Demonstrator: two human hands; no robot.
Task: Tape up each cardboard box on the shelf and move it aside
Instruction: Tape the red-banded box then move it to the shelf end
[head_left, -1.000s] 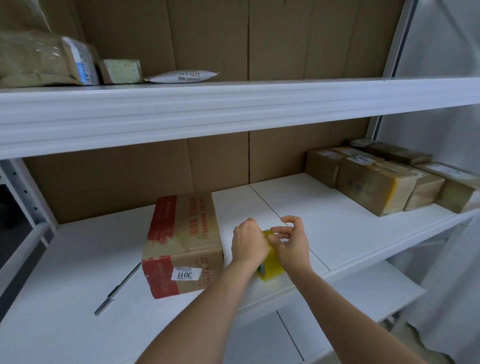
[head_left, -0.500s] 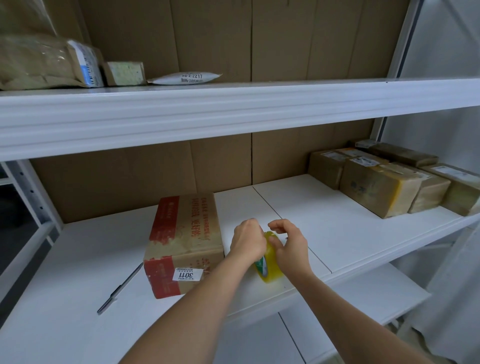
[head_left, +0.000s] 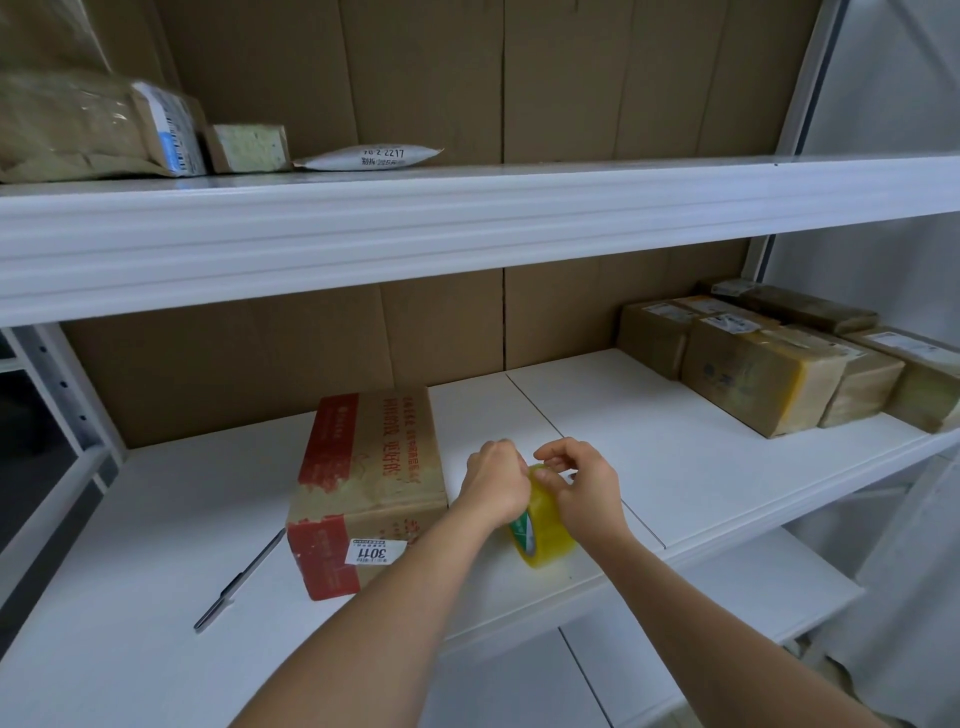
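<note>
Figure: mid-shelf view, tape preparation stage. I have both hands on the roll of yellowish tape (head_left: 543, 525), which stands on edge on the shelf (head_left: 701, 447) near its front lip. My left hand (head_left: 493, 480) curls round the roll's left side and steadies it; my right hand (head_left: 582, 486) sits against its right side, with thumb and forefinger pinched at the top of the roll — I judge they are picking for the free end of the tape, though the end itself is too small to make out.

Just left of my left hand lies the red-and-brown cardboard box (head_left: 366, 483), flat on the shelf and bearing a white label reading 3011 on its near face. It looks worn and already carries some old tape; no fresh strip from this roll is on it yet. Farther left of that box lies a dark pen-like tool (head_left: 239, 584), untouched.

Well to the right of my right hand, at the far end of the same shelf, a group of taped parcels (head_left: 769, 374) stands packed together. I take these for boxes already sealed and moved aside, though I cannot confirm that.

Progress, as I judge it: the box beside my hands is the one in hand, with taping not yet begun. Left to do — free the tape end, seal this box, shift it over.
</note>
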